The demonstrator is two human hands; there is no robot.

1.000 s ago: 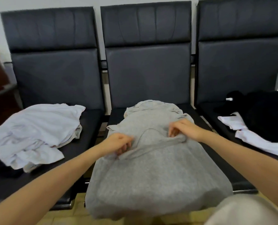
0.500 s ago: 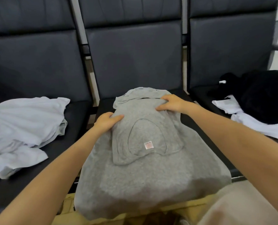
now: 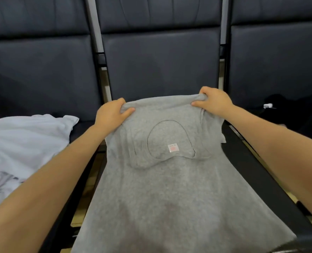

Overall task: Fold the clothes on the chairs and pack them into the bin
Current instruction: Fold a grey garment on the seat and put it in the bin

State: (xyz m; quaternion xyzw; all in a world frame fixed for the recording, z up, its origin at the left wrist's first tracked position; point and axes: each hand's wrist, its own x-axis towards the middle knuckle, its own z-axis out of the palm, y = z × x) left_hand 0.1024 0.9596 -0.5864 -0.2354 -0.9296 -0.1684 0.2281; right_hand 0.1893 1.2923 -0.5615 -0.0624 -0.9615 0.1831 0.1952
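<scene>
A grey T-shirt [image 3: 169, 194] lies spread over the middle chair's seat, its collar and a small pink label [image 3: 173, 148] showing on a folded-over flap. My left hand [image 3: 110, 114] pinches the far fold at its left corner. My right hand [image 3: 213, 101] pinches the same fold at its right corner, raised a little off the seat. The shirt's near hem hangs over the seat's front edge. No bin is in view.
A crumpled white garment [image 3: 23, 150] lies on the left chair seat. Dark clothing [image 3: 295, 114] with a small white tag sits on the right chair. Three dark padded chair backs [image 3: 160, 57] stand behind. The middle seat's frame [image 3: 257, 170] shows at right.
My hands went from the collar to the shirt's far end, folded the top toward me and now grip the new fold's corners. The camera moved closer and lower.
</scene>
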